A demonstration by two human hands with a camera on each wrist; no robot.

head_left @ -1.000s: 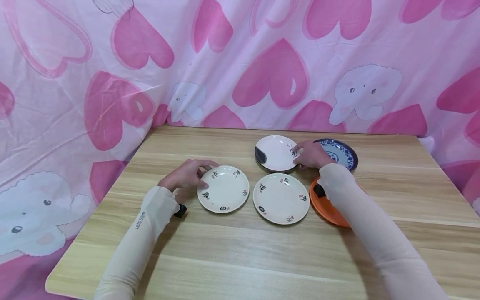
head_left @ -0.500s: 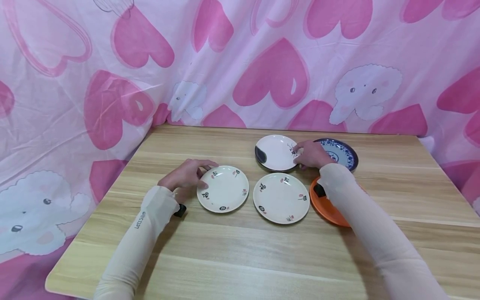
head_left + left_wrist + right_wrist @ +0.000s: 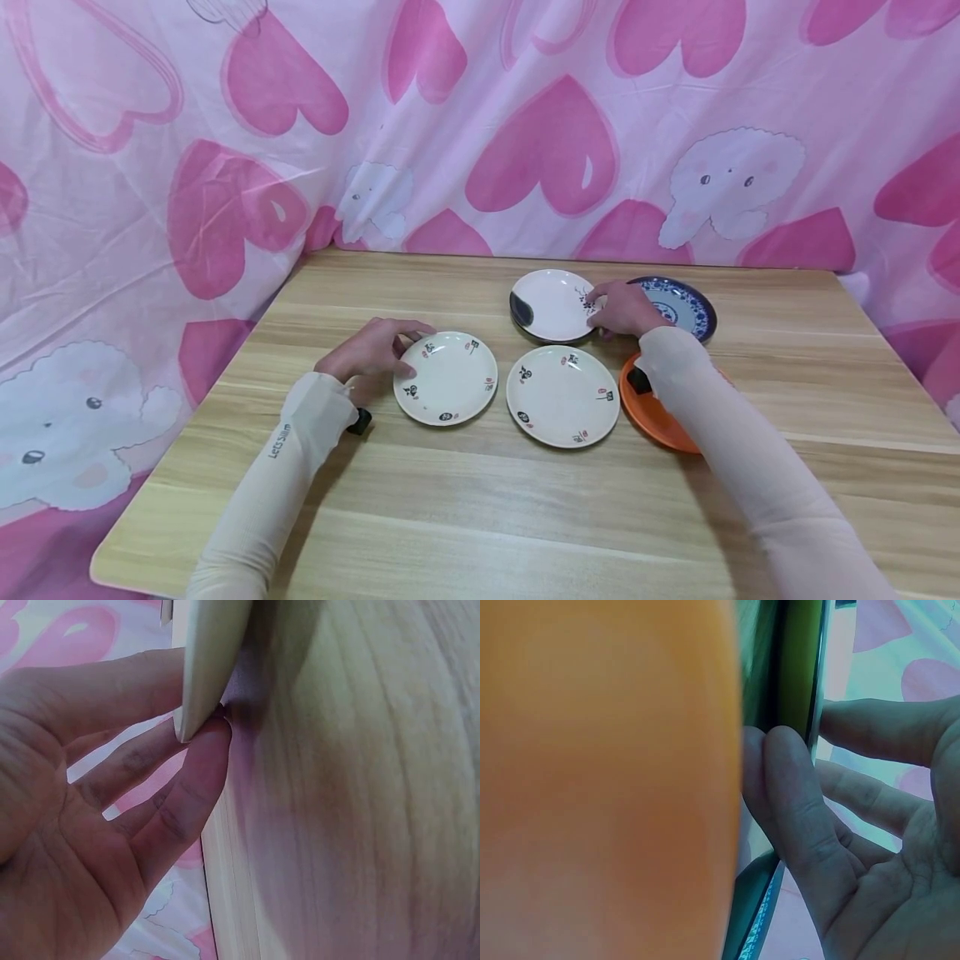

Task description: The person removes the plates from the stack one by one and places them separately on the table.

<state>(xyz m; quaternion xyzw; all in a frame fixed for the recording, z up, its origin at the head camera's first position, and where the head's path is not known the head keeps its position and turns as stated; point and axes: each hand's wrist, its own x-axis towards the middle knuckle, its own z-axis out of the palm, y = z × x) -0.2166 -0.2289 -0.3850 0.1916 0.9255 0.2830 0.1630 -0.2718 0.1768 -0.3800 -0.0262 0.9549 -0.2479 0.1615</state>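
Observation:
My left hand holds the left rim of a small cream plate with little dark and red motifs. In the left wrist view, fingers lie on both sides of that plate's edge. Farther back, my right hand pinches the right rim of a white plate with a dark patch and a floral sprig. Fingertips curl under its edge in the right wrist view. A second cream plate with matching motifs lies between and in front of the two hands.
A blue-and-white patterned plate sits behind my right hand, partly covered by it. Under my right forearm is an orange plate, which fills the left of the right wrist view. The wooden table meets a pink heart-print cloth behind.

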